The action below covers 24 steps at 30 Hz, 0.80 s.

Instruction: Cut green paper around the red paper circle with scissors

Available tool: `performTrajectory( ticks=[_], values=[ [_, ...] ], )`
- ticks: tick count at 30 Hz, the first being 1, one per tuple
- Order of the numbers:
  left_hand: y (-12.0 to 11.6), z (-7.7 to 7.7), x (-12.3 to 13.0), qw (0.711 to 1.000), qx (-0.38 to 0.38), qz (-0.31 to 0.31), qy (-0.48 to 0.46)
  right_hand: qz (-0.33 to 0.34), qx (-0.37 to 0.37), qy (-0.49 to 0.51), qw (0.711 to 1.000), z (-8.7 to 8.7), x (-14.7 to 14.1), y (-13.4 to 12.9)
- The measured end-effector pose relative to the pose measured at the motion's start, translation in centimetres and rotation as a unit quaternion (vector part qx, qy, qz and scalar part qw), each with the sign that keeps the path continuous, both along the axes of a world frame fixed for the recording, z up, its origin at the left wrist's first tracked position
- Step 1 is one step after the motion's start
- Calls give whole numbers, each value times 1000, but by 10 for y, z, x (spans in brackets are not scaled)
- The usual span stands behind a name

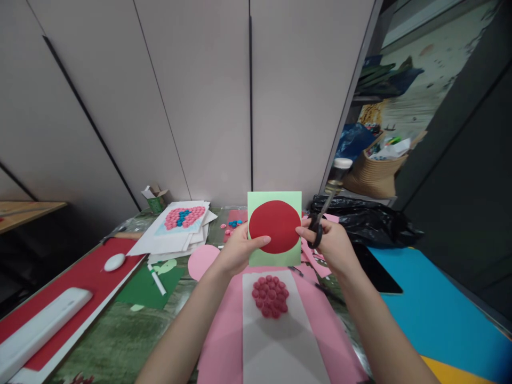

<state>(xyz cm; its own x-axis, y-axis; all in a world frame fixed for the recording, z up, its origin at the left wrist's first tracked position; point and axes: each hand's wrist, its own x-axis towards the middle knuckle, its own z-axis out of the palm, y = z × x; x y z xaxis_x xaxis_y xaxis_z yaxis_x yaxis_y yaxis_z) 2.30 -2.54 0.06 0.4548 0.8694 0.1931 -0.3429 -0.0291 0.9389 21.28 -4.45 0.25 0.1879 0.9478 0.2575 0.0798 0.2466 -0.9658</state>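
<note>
A red paper circle (274, 218) lies against a square light green sheet of paper (294, 201), both held upright in front of me. My left hand (240, 248) pinches them at the lower left, its thumb flat on the red circle. My right hand (330, 240) has scissors (319, 226) with black handles hooked in its fingers, blades pointing up. Its thumb also presses the right edge of the circle and sheet. Below them, a cluster of dark pink balls (270, 296) sits on a white paper strip (276, 346) over pink paper (224, 330).
To the left are a pink paper circle (204, 261), green paper (142, 288) with a marker (157, 280), a white mouse (114, 262) and stacked sheets (186, 240). A black tablet (378, 272), blue paper (432, 304) and a black plastic bag (372, 218) lie at right. Cabinet doors (200, 96) stand behind.
</note>
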Motion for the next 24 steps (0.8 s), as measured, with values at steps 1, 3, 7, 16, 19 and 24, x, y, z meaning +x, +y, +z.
performTrajectory(
  ticks=[1, 3, 7, 16, 19, 24],
  values=[
    [0, 1, 0, 1000, 1, 6, 3, -3, 3, -8, 1000, 0, 0, 0],
    [-1, 1, 0, 1000, -1, 12, 7, -13, 7, -20, 1000, 0, 0, 0],
    [0, 1, 0, 1000, -6, 10, 2, -14, 0, -15, 1000, 0, 0, 0],
    [0, -1, -1, 1000, -9, -3, -3, 4, -14, 23, 1000, 1, 0, -1],
    [0, -1, -1, 1000, -18, -13, -12, -4, -11, 15, 1000, 1, 0, -1],
    [1, 1, -4, 998, -49, -22, -46, -14, 8, -1, 1000, 0, 0, 0]
  ],
)
